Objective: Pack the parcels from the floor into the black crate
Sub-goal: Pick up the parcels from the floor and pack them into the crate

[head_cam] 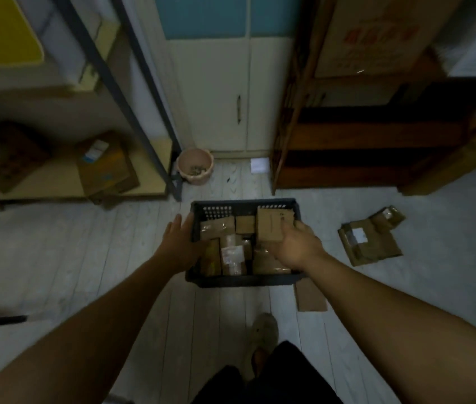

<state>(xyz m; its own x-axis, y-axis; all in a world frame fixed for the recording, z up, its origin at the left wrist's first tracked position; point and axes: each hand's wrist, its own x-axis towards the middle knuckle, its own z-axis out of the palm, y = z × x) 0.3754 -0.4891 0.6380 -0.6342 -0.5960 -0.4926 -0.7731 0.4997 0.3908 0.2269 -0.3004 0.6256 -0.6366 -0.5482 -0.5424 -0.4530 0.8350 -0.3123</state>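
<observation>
Shoe near the black crate, my flat left hand lies against its left wall, and I'd have the right hand, gripping a parcel, lower it squarely inside.

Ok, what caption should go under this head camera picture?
Right hand holds a cardboard parcel over the black crate, left hand touches its side.

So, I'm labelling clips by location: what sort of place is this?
Probably a storeroom: shelves holding cardboard boxes, a black crate of parcels, loose parcels on the floor.
</observation>
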